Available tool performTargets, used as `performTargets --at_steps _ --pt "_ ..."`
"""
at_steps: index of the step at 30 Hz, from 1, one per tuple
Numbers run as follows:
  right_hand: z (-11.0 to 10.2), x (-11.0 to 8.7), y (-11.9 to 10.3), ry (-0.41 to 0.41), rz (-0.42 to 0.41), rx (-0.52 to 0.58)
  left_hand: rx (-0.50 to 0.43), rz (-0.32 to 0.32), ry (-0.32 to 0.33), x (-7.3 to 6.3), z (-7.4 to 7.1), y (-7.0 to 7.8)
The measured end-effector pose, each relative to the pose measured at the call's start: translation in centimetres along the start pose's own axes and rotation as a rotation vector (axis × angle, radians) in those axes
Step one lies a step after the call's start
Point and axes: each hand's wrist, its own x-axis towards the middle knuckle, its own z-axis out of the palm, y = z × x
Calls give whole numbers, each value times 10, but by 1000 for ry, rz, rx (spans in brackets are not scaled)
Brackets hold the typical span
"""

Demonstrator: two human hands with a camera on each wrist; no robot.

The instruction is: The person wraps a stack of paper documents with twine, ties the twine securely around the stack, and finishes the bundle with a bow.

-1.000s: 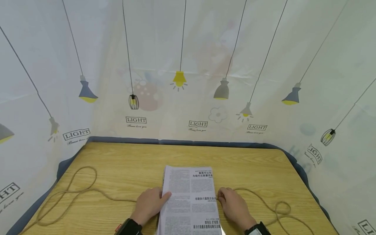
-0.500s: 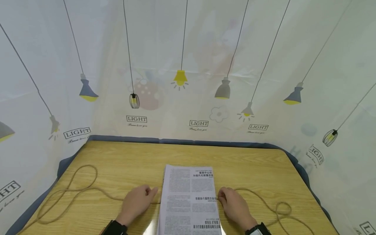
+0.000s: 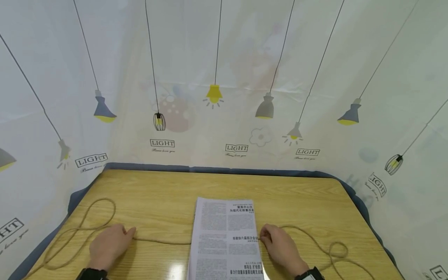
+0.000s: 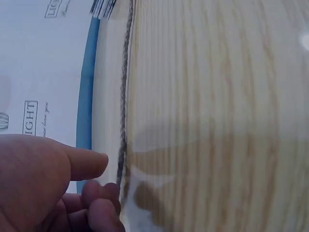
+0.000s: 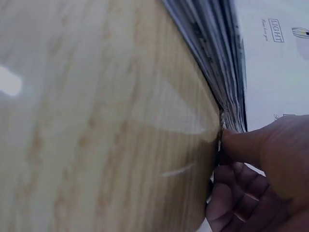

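1. Two hands worked low over the table [image 3: 164, 210]; the left hand [image 3: 110, 244] had its thumb and loosely curled fingers apart beside the rope [image 3: 162, 242], free of any grip.
2. The right hand [image 3: 280, 245] pinched the rope at the newspaper stack's right edge.
3. Between them lay the newspaper stack [image 3: 225, 233]; the rope met its left edge and reappeared at its right, the stretch between hidden.
4. Rope loops lay on the table at both sides.
5. Behind stood a lamp-printed cloth [image 3: 210, 132].

Lamp-printed backdrop [image 3: 196, 58] behind wooden table [image 3: 150, 198]
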Motion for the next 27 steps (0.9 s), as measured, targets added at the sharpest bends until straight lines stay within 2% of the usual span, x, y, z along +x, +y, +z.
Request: performTargets --at_steps 7,10,15,19,23,27 --pt "-6 1 1 43 54 65 3 -37 -28 5 0 -6" --pt "-8 0 3 57 67 74 -38 -39 -35 9 -1 -5" --pt "-9 -1 7 46 89 67 -130 8 -36 17 1 -5" --pt "-8 -1 10 21 109 60 -181 22 -37 22 4 -5" --pt "-10 -1 12 10 108 70 -279 45 -9 23 5 1" --pt "-11 -1 13 14 101 85 -525 35 -78 23 7 10"
